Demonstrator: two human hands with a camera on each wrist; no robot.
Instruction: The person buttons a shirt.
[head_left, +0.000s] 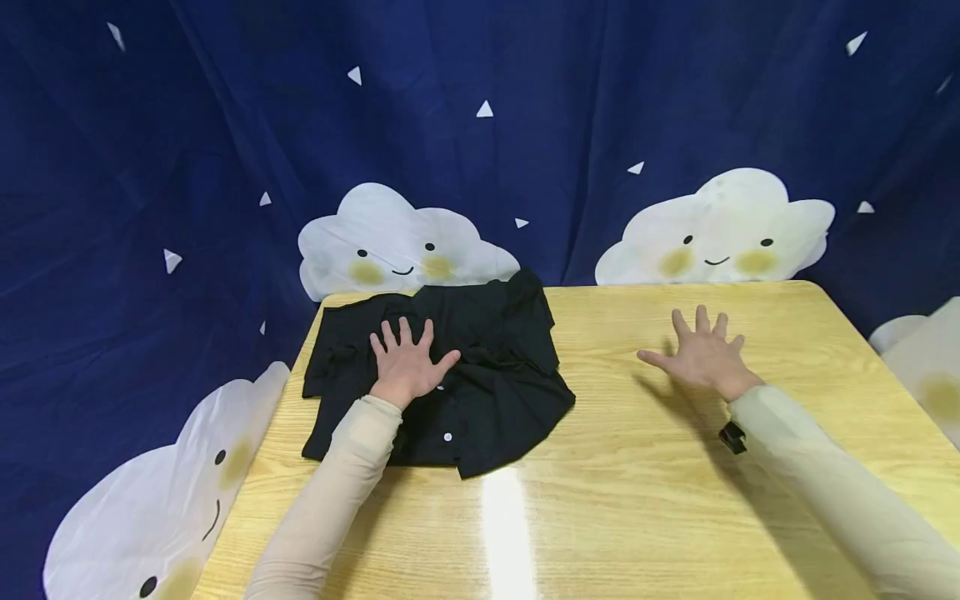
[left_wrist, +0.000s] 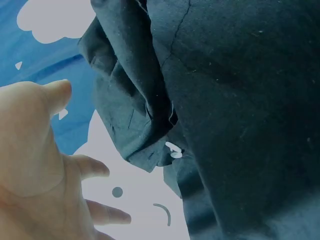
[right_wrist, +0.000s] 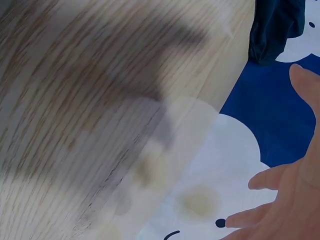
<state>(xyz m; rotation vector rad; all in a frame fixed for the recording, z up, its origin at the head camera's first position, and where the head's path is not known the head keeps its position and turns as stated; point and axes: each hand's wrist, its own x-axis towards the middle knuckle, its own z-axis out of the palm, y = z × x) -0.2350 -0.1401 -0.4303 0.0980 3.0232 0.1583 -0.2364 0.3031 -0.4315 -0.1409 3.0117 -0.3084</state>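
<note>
From above, the head view looks forward and down; both closer wrist views share the black garment.

We're seeing pale wood-grain table; rumpled black garment with white buttons is lying on far left part.

Shows a black button-up shirt only in part behind the left hand and left sleeve. Crops left sleeve, right sleeve and wooden table at the head view's bottom edge. Leaves a black object by the right sleeve too small to identify. Cuts off left hand and right hand in the wrist views; blurs a shadow in the right.
</note>
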